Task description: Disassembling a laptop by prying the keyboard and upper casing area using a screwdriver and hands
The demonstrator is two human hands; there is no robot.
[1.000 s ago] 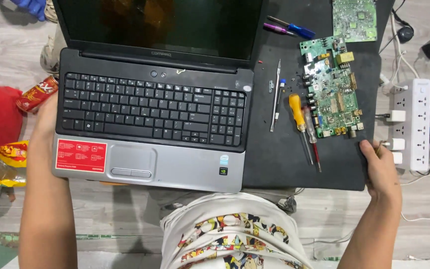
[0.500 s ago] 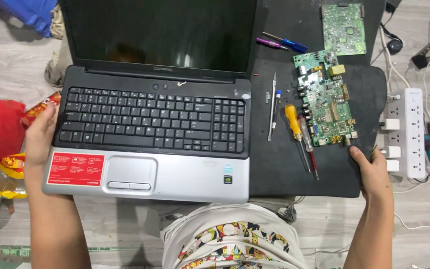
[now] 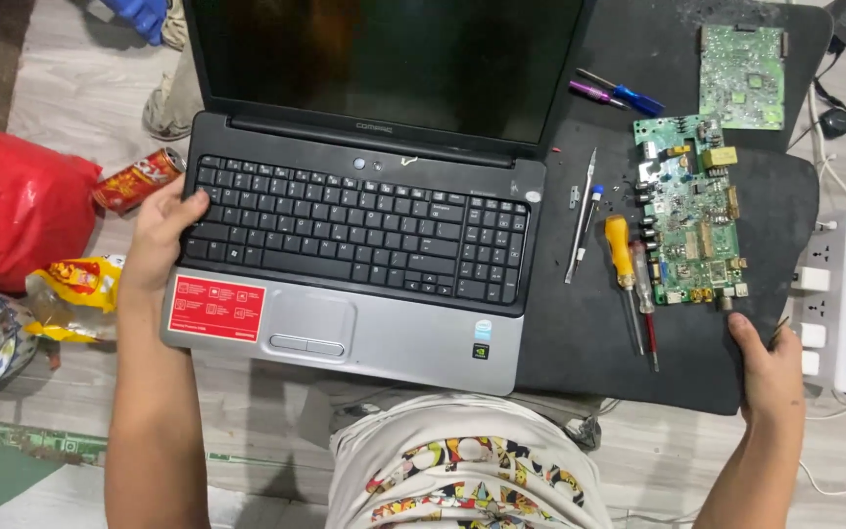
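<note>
Now left hand point(image 3: 159, 240) still clasps laptop point(image 3: 345, 255) edge, thumb moved onto keys; right hand point(image 3: 771, 377) keeps grip on mat point(image 3: 580, 333) corner.

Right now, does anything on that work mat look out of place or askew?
Yes. The open laptop sits skewed, its left front corner hanging past the black mat, steadied by the left hand. Two bare circuit boards lie exposed beside loose screwdrivers.

Even, soft overhead light; faint shadows; mild glare on dark laptop screen point(image 3: 384, 49); sharp, slight edge distortion.
</note>
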